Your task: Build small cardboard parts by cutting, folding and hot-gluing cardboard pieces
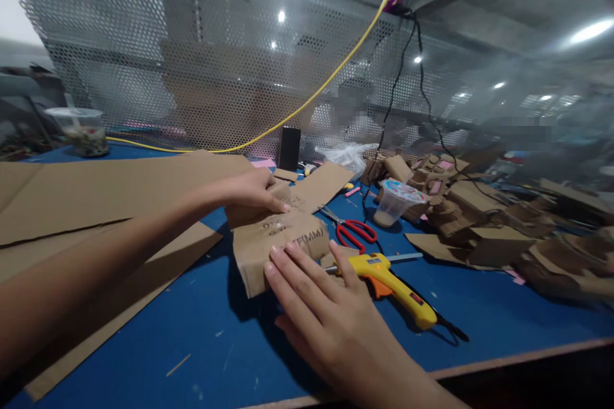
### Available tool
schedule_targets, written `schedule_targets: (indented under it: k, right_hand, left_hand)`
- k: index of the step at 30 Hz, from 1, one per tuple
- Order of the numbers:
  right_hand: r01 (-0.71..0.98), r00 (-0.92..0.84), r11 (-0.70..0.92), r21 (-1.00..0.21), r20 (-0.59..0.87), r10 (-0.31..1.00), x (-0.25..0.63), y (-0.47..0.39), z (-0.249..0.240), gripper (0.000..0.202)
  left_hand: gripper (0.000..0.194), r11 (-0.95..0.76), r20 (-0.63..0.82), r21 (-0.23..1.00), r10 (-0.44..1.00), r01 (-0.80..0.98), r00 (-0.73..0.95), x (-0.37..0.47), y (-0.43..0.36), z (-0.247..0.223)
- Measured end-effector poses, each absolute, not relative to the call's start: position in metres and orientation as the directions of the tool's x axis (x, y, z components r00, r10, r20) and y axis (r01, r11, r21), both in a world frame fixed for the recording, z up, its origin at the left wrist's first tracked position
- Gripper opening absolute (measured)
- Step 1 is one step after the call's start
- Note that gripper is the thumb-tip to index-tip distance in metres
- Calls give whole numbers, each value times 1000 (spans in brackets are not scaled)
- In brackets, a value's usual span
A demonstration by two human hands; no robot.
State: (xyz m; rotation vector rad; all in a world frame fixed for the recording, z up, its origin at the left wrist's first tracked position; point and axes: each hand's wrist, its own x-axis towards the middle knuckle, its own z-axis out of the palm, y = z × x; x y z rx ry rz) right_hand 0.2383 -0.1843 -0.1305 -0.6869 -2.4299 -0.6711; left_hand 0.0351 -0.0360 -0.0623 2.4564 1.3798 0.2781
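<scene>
A bent piece of brown cardboard with printed black lettering stands folded in the middle of the blue table. My left hand reaches over its far side, fingers curled round the upper folded part; some of those fingers are hidden. My right hand rests against the near face with its fingers stretched out and apart. Just right of that hand lies a yellow hot glue gun with a glue stick in its back end. Red-handled scissors lie behind the glue gun.
Large cardboard sheets cover the left side. Cut cardboard pieces are heaped at right. A plastic cup stands near them, another cup far left. A black phone-like slab leans against the perforated screen; a yellow cable hangs across.
</scene>
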Motion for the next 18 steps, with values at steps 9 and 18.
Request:
schedule_targets:
  k: [9,18]
  right_hand:
    - [583,-739,754,303,583,338,235,-171,-125,25]
    - [505,-812,849,152,416,409,222,-155,-140,28]
  left_hand:
    - [46,-436,18,191,898,880,440,51,-53,-72]
    - [42,-435,-36,152,895,887,445,58,-54,-89]
